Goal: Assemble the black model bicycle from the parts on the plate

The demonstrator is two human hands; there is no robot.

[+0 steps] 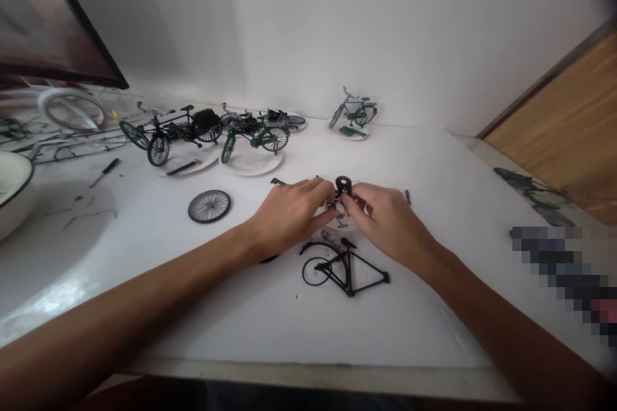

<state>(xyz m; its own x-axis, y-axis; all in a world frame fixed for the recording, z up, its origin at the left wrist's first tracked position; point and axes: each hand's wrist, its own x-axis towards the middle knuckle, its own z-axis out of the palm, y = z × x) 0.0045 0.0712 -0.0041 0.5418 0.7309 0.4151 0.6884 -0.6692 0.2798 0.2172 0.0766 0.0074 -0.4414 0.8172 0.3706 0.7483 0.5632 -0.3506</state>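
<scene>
Both my hands meet over the middle of the white table. My right hand (385, 209) is closed in a pinch on a small black part with a round hole (344, 183). Against it, my left hand (301, 209) has its fingertips pinched together; what they hold is mostly hidden. Small silvery pieces (341, 221) show below the fingertips. Nearer to me lies a black model bicycle frame (354, 270) with a saddle, rear mudguard and thin ring. A loose spoked wheel (209, 206) lies flat to the left. Part of another dark round piece shows under my left wrist.
Assembled model bicycles (186, 131) stand at the back left, with a green one (354, 109) by the wall. A screwdriver (105, 171) and an enamel bowl (14, 189) are at left. A screen (53, 19) overhangs the upper left. The table's front edge (308, 369) runs below my arms.
</scene>
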